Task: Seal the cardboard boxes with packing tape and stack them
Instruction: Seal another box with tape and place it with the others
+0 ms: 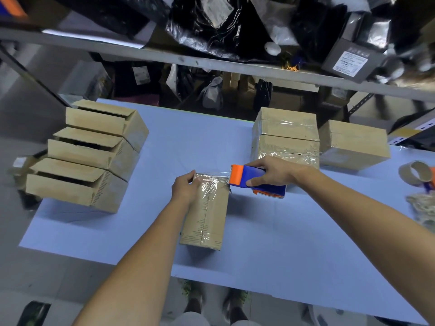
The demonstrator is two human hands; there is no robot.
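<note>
Right hand (273,171) gripped the tape dispenser (239,174), fingers curled over its blue body and thumb laid along the near side. Right forearm came in from the lower right, stretched almost straight, wrist level.

Dispenser's orange front sat at the far right corner of the centre box (207,220); actual contact could not be told. Clear tape (219,178) ran from it across that box's far end, crinkled and shiny.

Left hand (186,188) held the centre box at its far left corner, back of the hand up, thumb lying on the taped top. Left forearm reached in from the lower left, elbow slightly bent.

Centre box lay on the blue table (282,243), long side pointing away from the person, with a tape strip down its top seam.

Well to the left of the centre box stood three open boxes (87,156), stepped one on another, flaps ajar. Beyond it to the right, two sealed boxes (286,137) were stacked, with a single sealed box (353,144) just beside them. Far right of the centre box lay a cardboard tape core (415,176).
</note>
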